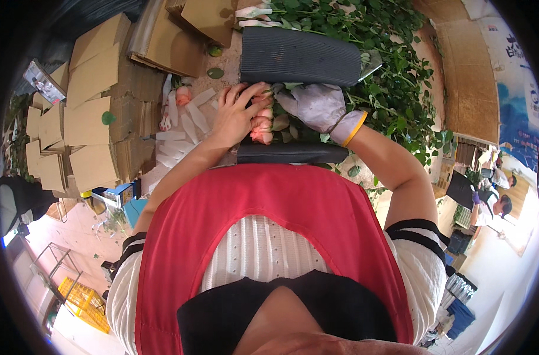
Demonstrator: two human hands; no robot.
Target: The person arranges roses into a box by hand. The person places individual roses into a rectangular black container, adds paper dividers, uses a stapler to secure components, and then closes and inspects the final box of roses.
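My bare left hand (241, 115) is curled over a row of pink roses (261, 129), its fingers closed on the heads. Just right of it, my right hand (314, 106), in a pale glove with a yellow cuff, has bent fingers among the stems and leaves; what they hold is hidden. The roses lie between a dark ridged pad (299, 56) above and a black padded bar (293, 152) below. White mesh sleeves (195, 118) lie scattered to the left, near another pink rose (183, 94).
Folded cardboard stacks (90, 118) fill the left. Leafy stems (399, 77) cover the upper right beside a cardboard board (467, 77). A yellow crate (83, 302) stands on the floor at lower left. People (488, 207) are at the far right.
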